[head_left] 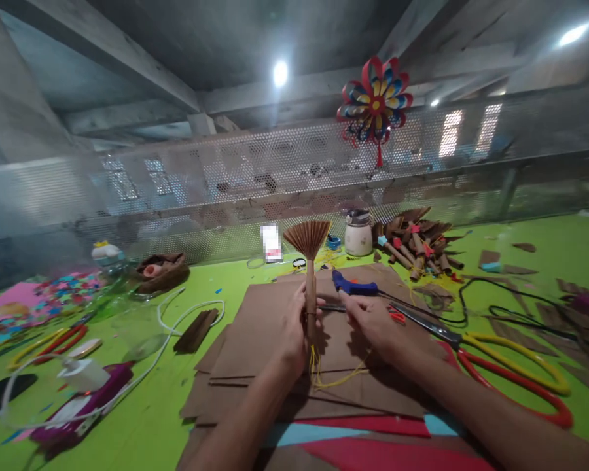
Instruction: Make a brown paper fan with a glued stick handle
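My left hand (294, 317) is wrapped round the slim handle of a brown paper fan (308, 239) and holds it upright, pleated head on top. Yellow string (315, 373) hangs from the handle's lower end and trails over brown card sheets (245, 327). My right hand (373, 320) is closed, fingertips together, just right of the handle; whatever it pinches is hidden. Right behind those fingers lies a blue glue gun (356, 286). Small red scissor-like loops (397, 316) show beside the hand, and a thin dark blade appears on its other side.
Big scissors (515, 366) with yellow and red handles lie at right. Behind stand a white jar (358, 235) and a pile of similar paper fans (417, 245). A purple power strip (81, 405), white cable and coloured paper bits occupy the left. A perforated screen (216, 183) borders the back.
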### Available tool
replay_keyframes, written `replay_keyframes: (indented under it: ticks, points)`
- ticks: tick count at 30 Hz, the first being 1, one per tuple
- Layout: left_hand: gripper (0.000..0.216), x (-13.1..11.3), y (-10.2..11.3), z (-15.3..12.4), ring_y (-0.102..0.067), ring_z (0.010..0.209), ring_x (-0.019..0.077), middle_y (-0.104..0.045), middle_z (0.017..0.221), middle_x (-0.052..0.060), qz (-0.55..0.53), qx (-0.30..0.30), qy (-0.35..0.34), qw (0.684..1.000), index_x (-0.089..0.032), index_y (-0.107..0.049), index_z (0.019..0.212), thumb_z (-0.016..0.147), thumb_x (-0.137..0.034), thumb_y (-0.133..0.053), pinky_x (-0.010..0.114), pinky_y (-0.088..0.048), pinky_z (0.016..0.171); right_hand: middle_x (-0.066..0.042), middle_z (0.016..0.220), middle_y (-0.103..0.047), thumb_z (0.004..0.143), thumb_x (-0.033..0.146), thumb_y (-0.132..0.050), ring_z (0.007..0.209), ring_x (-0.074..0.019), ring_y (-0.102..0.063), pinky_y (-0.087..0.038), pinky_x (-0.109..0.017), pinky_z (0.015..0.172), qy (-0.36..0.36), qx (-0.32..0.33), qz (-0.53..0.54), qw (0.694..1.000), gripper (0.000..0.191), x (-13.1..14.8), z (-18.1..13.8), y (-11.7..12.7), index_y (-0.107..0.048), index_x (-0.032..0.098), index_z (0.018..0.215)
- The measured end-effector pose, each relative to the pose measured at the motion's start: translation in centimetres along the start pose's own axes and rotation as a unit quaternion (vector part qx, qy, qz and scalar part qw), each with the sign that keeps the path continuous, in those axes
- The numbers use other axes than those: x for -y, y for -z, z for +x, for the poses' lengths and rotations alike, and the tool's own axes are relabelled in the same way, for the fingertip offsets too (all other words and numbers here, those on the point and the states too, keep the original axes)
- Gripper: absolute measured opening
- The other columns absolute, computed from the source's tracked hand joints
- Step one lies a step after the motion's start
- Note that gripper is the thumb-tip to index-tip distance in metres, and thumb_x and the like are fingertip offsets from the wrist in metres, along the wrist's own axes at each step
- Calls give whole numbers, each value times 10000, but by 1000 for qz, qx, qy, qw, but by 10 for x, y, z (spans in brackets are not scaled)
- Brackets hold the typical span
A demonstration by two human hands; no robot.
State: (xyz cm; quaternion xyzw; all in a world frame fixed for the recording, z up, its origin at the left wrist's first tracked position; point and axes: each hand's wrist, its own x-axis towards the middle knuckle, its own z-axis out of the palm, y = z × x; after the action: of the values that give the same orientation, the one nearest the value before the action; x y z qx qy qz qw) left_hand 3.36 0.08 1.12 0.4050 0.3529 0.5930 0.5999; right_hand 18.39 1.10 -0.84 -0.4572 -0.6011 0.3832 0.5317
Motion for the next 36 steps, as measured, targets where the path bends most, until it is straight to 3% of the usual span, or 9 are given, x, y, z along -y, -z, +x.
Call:
replay_keyframes:
  ticks: [5, 9, 12, 14, 19, 25, 31, 36]
  points:
    - [492, 4, 2, -2, -549, 616, 80, -657, 859, 39, 46, 19, -23, 999, -232, -468, 1294, 822, -353, -534, 147, -431, 532, 8, 597, -507, 819, 512, -485, 544, -118, -432, -349, -236, 504, 54, 40, -38, 997, 393, -4, 0, -5, -557, 158, 665]
    - [502, 5, 1, -6, -538, 566, 72, -666, 797, 22, 61, 31, -6, 998, -258, -472, 1298, 811, -344, -558, 146, -406, 514, -58, 825, -626, 856, 402, -473, 754, -173, -561, -458, -286, 687, 103, 5, -61, 993, 301, -4, 4, -3, -624, 145, 897]
    - [514, 6, -2, -9, -538, 554, 73, -656, 753, 9, 42, 43, 1, 998, -242, -494, 1279, 787, -341, -604, 150, -400, 511, -102, 1049, -617, 869, 309, -453, 977, -201, -563, -441, -339, 881, 176, -12, -85, 981, 307, 0, 2, -4, -592, 149, 1092]
    - [513, 7, -4, -9, -568, 600, 83, -677, 849, 36, 20, 49, 0, 999, -212, -523, 1251, 766, -331, -637, 162, -422, 552, -117, 1165, -578, 872, 258, -424, 1086, -205, -529, -413, -355, 956, 197, -4, -89, 976, 354, 4, -2, -7, -542, 153, 1188]
    - [512, 14, -6, -5, -626, 841, 158, -647, 1115, 93, -10, 66, -11, 998, -178, -545, 1230, 748, -304, -663, 221, -468, 734, -132, 1324, -483, 847, 200, -380, 1246, -200, -427, -332, -367, 1066, 165, 12, -70, 984, 463, 11, -14, -17, -452, 124, 1298]
    - [520, 25, -4, -2, -594, 1036, 217, -630, 1166, 96, -22, 73, -13, 997, -190, -543, 1229, 735, -274, -681, 301, -443, 908, -100, 1419, -386, 805, 180, -393, 1334, -196, -304, -197, -409, 1132, 115, 34, -28, 992, 572, 15, -24, -23, -371, 149, 1375]
    - [478, 26, -4, -2, -593, 1037, 216, -631, 1159, 91, -5, 56, -33, 998, -197, -560, 1200, 740, -256, -677, 282, -464, 872, -92, 1427, -380, 773, 159, -416, 1329, -210, -316, -217, -421, 1121, 61, 67, 50, 995, 620, 16, -28, -28, -346, 160, 1390]
    - [494, 21, 0, -1, -640, 865, 191, -672, 1019, 87, -20, 38, -26, 999, -178, -540, 1198, 733, -270, -678, 257, -485, 737, -89, 1384, -426, 773, 171, -464, 1289, -221, -368, -300, -413, 1077, 68, 62, 55, 994, 522, 12, -30, -31, -464, 193, 1294]
